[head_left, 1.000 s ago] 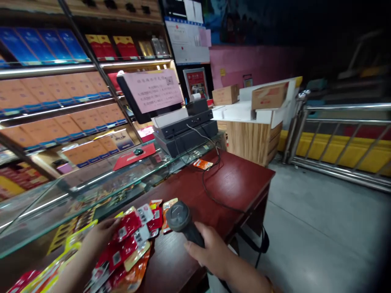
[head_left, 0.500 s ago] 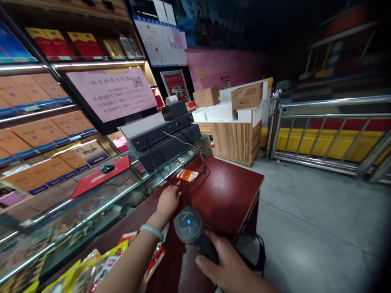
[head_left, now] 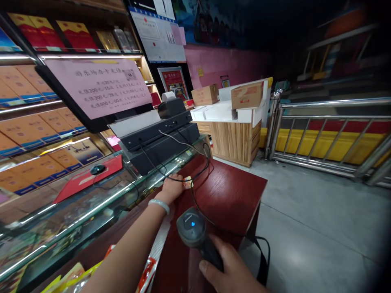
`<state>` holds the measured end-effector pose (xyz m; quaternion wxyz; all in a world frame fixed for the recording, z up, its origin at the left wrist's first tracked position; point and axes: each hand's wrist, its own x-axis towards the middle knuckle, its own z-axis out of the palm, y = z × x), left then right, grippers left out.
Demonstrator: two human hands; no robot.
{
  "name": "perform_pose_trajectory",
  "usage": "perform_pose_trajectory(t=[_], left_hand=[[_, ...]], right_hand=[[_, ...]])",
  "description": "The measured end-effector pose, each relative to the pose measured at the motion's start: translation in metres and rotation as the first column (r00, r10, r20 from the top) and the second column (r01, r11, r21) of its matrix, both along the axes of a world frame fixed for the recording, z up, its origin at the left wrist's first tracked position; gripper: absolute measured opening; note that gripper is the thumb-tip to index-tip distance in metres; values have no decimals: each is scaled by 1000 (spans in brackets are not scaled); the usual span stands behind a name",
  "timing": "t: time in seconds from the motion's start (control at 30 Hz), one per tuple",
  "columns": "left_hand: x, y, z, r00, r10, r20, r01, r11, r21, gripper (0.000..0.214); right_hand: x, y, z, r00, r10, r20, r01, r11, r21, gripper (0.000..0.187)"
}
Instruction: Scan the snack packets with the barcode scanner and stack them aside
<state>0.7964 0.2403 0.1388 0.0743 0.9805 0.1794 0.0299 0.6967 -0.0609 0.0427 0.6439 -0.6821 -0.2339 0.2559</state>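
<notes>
The left arm (head_left: pixel 131 248) reaches straight forward, its left hand (head_left: pixel 174 188) palm down with fingers bent under. The right hand (head_left: pixel 227 273) sits low and close in, fingers curled in a firm grip.

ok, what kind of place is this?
Most likely a small shop's checkout. Shelves of boxed cartons stand behind a glass counter, a till with a receipt printer sits on it, and the right hand holds a corded barcode scanner.
</notes>
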Motion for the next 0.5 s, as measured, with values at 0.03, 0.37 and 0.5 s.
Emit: perform_pose_trajectory(t=[0.03, 0.37, 0.5], left_hand=[[-8, -1, 1, 999, 27, -22, -27, 1000, 16, 23], [-147, -15, 5, 920, 385, -68, -390, 917, -83, 48], [-202, -18, 4, 823, 547, 152, -430, 775, -462, 28]], right_hand=[[-1, 1, -4, 1000, -6, -11, 6, 1000, 1, 73], [-27, -10, 22, 995, 92, -45, -88, 993, 80, 73], [-46, -9, 33, 993, 100, -64, -90, 985, 144, 62]])
